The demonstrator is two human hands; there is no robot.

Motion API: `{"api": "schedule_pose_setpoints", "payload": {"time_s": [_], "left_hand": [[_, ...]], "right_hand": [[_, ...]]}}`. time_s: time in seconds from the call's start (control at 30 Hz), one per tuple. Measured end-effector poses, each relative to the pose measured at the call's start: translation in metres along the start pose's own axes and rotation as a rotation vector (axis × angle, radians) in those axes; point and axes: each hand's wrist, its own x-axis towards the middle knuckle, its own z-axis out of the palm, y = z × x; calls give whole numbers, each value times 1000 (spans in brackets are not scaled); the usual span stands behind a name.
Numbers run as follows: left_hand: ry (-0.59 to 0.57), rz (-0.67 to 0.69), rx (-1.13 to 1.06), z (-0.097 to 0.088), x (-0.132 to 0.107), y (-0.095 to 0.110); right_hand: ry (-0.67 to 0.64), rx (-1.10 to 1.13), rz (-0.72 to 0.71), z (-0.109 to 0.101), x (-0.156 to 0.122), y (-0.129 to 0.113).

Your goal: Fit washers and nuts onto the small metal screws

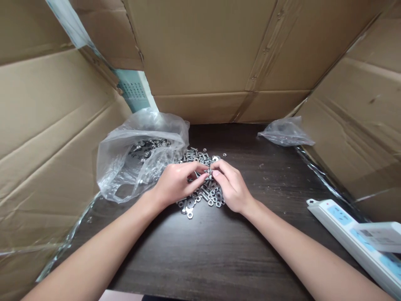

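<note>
Over a loose pile of bolts, nuts and washers (205,196), my two hands meet fingertip to fingertip. Thumb and index finger of my left hand (178,182) pinch one side of a small silvery bolt (210,172). My right hand (232,186) pinches its other side, with the thumb against it. Fingers cover much of this piece, and I cannot tell whether a nut or washer sits on it. Around and under both hands lie the pile's shiny metal parts, partly hidden by the fingers. A few nuts lie at its near edge.
A clear plastic bag (109,159) with more metal fasteners inside stands open at the left. Another crumpled plastic bag (286,131) lies at the back right. A white power strip (328,225) is at the right. Cardboard walls (203,50) enclose the dark wooden table (194,259).
</note>
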Motion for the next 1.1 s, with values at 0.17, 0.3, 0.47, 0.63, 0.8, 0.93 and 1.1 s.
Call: {"api": "schedule_pose_setpoints", "payload": {"time_s": [0.17, 0.3, 0.47, 0.63, 0.8, 0.93, 1.1], "left_hand": [[-3, 7, 12, 1, 0, 0], [-5, 4, 14, 2, -1, 1], [-16, -21, -11, 3, -2, 2], [-2, -44, -55, 3, 0, 2], [-5, -36, -47, 2, -1, 1], [-27, -38, -46, 2, -2, 1], [-37, -50, -44, 4, -2, 0]], "right_hand": [[-3, -21, -22, 0, -1, 2], [4, -7, -25, 1, 0, 1], [11, -2, -6, 1, 0, 1], [38, -2, -5, 0, 1, -1], [28, -2, -42, 0, 1, 0], [32, 2, -74, 2, 0, 2], [21, 4, -66, 2, 0, 2]]}}
